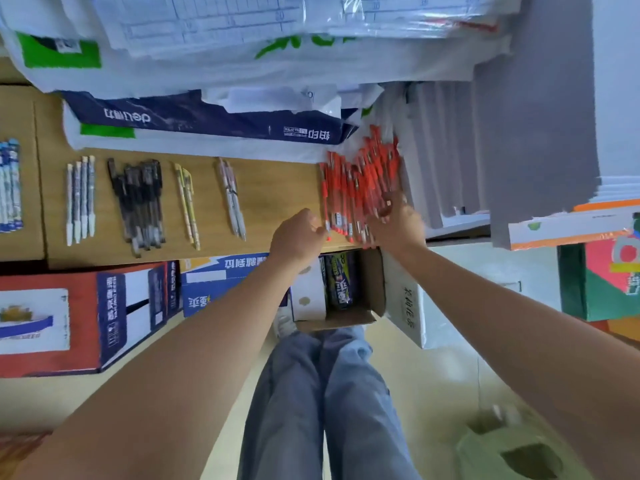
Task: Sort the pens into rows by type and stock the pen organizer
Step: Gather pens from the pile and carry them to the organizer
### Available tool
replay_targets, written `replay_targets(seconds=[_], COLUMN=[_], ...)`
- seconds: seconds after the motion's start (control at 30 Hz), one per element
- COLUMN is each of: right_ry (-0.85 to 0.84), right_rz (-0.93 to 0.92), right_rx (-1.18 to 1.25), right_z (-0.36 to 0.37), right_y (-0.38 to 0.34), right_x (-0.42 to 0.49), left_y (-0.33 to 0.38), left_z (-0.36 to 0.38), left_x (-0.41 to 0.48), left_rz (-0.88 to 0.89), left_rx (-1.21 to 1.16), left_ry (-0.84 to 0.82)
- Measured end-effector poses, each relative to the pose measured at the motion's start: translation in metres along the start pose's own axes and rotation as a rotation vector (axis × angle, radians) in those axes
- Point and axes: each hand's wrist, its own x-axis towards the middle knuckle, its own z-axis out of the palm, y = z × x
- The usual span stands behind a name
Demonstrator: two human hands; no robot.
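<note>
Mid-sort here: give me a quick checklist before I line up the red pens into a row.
1. Both hands at the red pens: ok; left hand at the near tips, right hand on the pile.
2. Red pens lined up: not ok, they fan out and overlap.
3. Black pens grouped apart: ok.
4. Bare shelf left of the red pile: ok.
5. Pen tips hanging over the shelf edge: cannot tell.
6. Pen organizer in sight: not ok, none seen.
</note>
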Motion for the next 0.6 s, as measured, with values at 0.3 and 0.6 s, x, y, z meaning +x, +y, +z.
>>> replay_targets(seconds=[0.3,0.6], right_ry=[0.134,0.071], right_rz=[-0.042,-0.105], right_rx=[-0.22,-0.169], right_z=[0.031,0.026], right_y=[0.006,0.009], right_x=[0.041,0.048], left_y=[0.01,0.01], left_z=[0.036,0.045], left_x=[0.066,0.082], left_rz=[0.03,-0.033], left_rx=[0.233,0.209], left_ry=[0.294,0.322])
